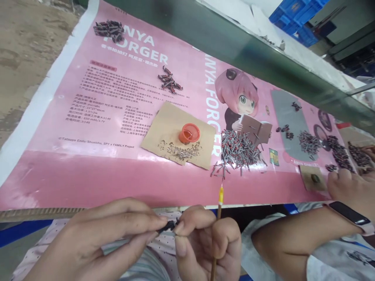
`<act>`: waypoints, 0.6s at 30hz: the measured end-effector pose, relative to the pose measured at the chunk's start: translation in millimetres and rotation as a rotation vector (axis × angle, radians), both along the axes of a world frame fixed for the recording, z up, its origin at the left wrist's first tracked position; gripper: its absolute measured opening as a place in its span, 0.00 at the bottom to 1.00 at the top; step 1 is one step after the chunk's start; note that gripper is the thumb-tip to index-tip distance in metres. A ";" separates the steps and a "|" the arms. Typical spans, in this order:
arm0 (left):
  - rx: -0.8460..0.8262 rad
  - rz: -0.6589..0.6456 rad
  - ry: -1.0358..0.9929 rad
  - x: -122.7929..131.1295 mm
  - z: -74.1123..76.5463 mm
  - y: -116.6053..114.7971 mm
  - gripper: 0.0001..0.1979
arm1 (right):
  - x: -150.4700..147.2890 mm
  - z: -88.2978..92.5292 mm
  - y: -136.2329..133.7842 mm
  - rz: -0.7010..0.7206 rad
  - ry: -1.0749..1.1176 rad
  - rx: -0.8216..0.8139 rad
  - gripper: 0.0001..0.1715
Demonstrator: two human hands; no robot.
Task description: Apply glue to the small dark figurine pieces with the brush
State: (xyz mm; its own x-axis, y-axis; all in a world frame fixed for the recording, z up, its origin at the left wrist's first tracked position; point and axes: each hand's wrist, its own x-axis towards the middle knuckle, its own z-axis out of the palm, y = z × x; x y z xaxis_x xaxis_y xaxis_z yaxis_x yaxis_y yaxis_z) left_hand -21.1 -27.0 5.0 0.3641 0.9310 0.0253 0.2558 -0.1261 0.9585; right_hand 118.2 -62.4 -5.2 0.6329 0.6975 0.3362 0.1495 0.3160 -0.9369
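My left hand (111, 238) pinches one end of a small dark part (169, 225) near the table's front edge. My right hand (205, 242) pinches the other end with thumb and forefinger. The same hand also holds a thin brown stick (218, 218) with a yellow tip, pointing up. Just beyond the stick's tip lies a heap of small grey and red pins (238, 150). An orange cap (189, 133) sits on a piece of cardboard (164, 128), with tiny metal bits (181, 151) scattered in front of it.
A pink printed poster (88, 171) covers the table. Small piles of dark red parts (109, 30) lie far left, with another pile (169, 81) mid-table. A co-worker's arm with a dark wristband (347, 212) reaches in at right, near more dark piles (336, 150). Blue crates (295, 17) stand behind.
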 end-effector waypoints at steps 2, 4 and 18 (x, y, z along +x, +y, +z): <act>0.020 -0.058 -0.014 -1.8 2.4 3.9 0.11 | 0.1 -2.1 2.4 -0.016 -0.065 -0.007 0.28; 0.015 -0.068 -0.030 -0.4 5.1 6.9 0.14 | -1.5 -2.1 2.1 -0.041 -0.108 -0.012 0.30; -0.078 0.169 0.129 12.6 -3.4 -19.1 0.12 | 23.3 25.1 12.0 0.118 -0.129 -0.210 0.42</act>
State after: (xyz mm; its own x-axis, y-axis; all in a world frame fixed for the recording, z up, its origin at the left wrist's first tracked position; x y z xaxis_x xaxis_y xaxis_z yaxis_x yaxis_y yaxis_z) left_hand -8.4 -46.1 1.6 0.1982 0.9765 -0.0853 0.3879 0.0018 0.9217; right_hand 141.5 -50.3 19.9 0.5042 0.8268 0.2492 0.2453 0.1396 -0.9593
